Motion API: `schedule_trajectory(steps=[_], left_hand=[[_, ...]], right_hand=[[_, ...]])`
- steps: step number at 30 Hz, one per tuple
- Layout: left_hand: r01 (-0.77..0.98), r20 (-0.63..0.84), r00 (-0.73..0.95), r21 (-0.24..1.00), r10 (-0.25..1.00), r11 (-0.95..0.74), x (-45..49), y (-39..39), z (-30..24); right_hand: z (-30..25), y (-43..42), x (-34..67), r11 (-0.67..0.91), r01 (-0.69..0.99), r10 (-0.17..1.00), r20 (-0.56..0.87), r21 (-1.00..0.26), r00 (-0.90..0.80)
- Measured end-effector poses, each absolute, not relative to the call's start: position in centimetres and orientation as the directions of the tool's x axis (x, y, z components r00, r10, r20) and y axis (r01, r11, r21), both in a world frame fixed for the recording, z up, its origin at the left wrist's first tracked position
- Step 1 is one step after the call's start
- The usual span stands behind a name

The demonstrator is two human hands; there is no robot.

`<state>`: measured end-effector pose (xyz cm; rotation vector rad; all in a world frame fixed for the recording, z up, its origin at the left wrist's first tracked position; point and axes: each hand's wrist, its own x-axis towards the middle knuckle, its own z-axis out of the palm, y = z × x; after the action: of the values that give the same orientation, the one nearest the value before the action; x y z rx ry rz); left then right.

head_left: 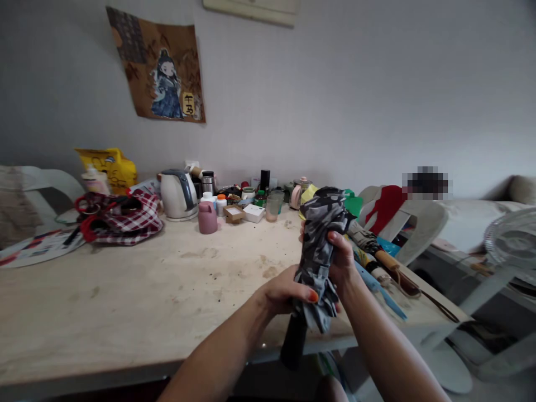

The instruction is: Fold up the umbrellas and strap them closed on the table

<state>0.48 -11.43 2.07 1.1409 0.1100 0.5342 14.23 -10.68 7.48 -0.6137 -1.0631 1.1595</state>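
Observation:
A folded umbrella [320, 234] with grey and black camouflage cloth is held upright and slightly tilted over the table's front edge. Its black handle [293, 340] points down toward me. My left hand [288, 290] is closed around the lower part of the cloth, thumb across the front. Higher up on the right side, my right hand [343, 257] grips the cloth, with its thumb pressed on the folds. The far fingers of both hands are mostly hidden behind the umbrella. The cloth is bunched and loose near the handle.
More folded umbrellas [371, 262] lie on the table's right side, one with a wooden handle. Along the back stand a kettle [178, 195], a pink flask [207, 218], small boxes [253, 213] and cups. A checked bag [129, 220] lies left. Beyond the right edge are chairs and a fan [513, 240].

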Motion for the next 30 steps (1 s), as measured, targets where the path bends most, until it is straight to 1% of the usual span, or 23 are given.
schedule_trajectory(steps=[1,2,3,4,5,6,7,8,9,10,11,12,13,14,16,17,19,21,22,23,26,27,30], left_hand=[[-0.348,0.185,0.883,0.875,0.431,0.338,0.6,-11.4,1.9],[-0.348,0.178,0.879,0.874,0.442,0.340,0.7,-11.3,1.7],[-0.341,0.161,0.855,0.891,0.492,0.301,0.8,-11.2,1.6],[-0.316,0.141,0.802,0.925,0.581,0.213,1.0,-11.1,1.6],[-0.257,0.130,0.716,0.963,0.686,0.086,1.2,-11.1,1.7],[-0.155,0.137,0.598,0.986,0.790,-0.054,1.5,-11.1,1.8],[-0.020,0.166,0.462,0.984,0.871,-0.177,1.7,-11.1,1.9],[0.120,0.212,0.335,0.957,0.918,-0.264,1.8,-11.2,2.1],[0.232,0.261,0.240,0.920,0.935,-0.316,1.9,-11.2,2.3],[0.297,0.296,0.198,0.890,0.934,-0.345,1.8,-11.3,2.5],[0.306,0.310,0.211,0.880,0.927,-0.364,1.7,-11.3,2.6],[0.257,0.306,0.259,0.892,0.916,-0.371,1.5,-11.3,2.7],[0.157,0.292,0.334,0.921,0.896,-0.358,1.2,-11.3,2.8],[0.019,0.270,0.419,0.952,0.867,-0.306,0.9,-11.3,2.9],[-0.243,0.228,0.602,0.965,0.765,-0.095,0.4,-11.2,2.9],[-0.322,0.215,0.684,0.946,0.697,0.024,0.2,-11.2,2.8],[-0.361,0.198,0.817,0.908,0.542,0.212,-0.1,-11.3,2.7],[-0.346,0.194,0.875,0.891,0.444,0.293,-0.2,-11.3,2.6],[-0.346,0.194,0.877,0.889,0.439,0.300,-0.2,-11.3,2.6],[-0.352,0.194,0.867,0.890,0.459,0.290,-0.2,-11.4,2.6],[-0.382,0.192,0.788,0.897,0.584,0.221,-0.1,-11.3,2.6],[-0.387,0.190,0.772,0.897,0.606,0.212,-0.1,-11.3,2.6],[-0.380,0.183,0.772,0.901,0.609,0.211,0.1,-11.2,2.4]], right_hand=[[7.7,-10.8,14.1,0.341,-0.412,0.931,0.364,-0.845,0.025],[7.9,-10.7,13.9,0.375,-0.388,0.920,0.389,-0.842,0.046],[8.2,-10.6,13.8,0.420,-0.346,0.904,0.418,-0.839,0.084],[8.4,-10.4,13.6,0.471,-0.280,0.882,0.450,-0.836,0.140],[8.6,-10.1,13.4,0.522,-0.185,0.849,0.484,-0.833,0.214],[8.8,-9.8,13.2,0.562,-0.067,0.800,0.521,-0.825,0.298],[8.9,-9.4,13.1,0.586,0.056,0.735,0.559,-0.808,0.383],[9.1,-9.1,13.0,0.595,0.166,0.662,0.596,-0.787,0.454],[9.2,-8.9,12.9,0.598,0.241,0.594,0.624,-0.765,0.507],[9.3,-8.8,12.9,0.602,0.266,0.556,0.634,-0.753,0.537],[9.4,-8.9,12.9,0.611,0.240,0.557,0.625,-0.755,0.547],[9.6,-9.1,12.9,0.620,0.176,0.588,0.601,-0.764,0.541],[9.9,-9.4,12.9,0.629,0.092,0.629,0.575,-0.772,0.523],[10.2,-9.9,12.9,0.631,0.007,0.675,0.554,-0.776,0.487],[10.9,-11.0,13.0,0.618,-0.132,0.759,0.543,-0.775,0.359],[11.3,-11.5,13.0,0.603,-0.182,0.789,0.547,-0.777,0.281],[11.9,-12.2,13.2,0.560,-0.264,0.827,0.547,-0.785,0.130],[12.2,-12.2,13.4,0.526,-0.323,0.838,0.543,-0.787,0.041],[12.2,-12.0,13.5,0.514,-0.345,0.841,0.541,-0.785,0.022],[12.1,-11.7,13.6,0.506,-0.362,0.844,0.536,-0.783,0.018],[10.9,-10.9,14.0,0.465,-0.391,0.866,0.499,-0.794,0.016],[10.3,-10.9,14.1,0.437,-0.395,0.876,0.482,-0.808,-0.017],[8.3,-11.3,14.1,0.296,-0.371,0.897,0.390,-0.880,-0.209]])
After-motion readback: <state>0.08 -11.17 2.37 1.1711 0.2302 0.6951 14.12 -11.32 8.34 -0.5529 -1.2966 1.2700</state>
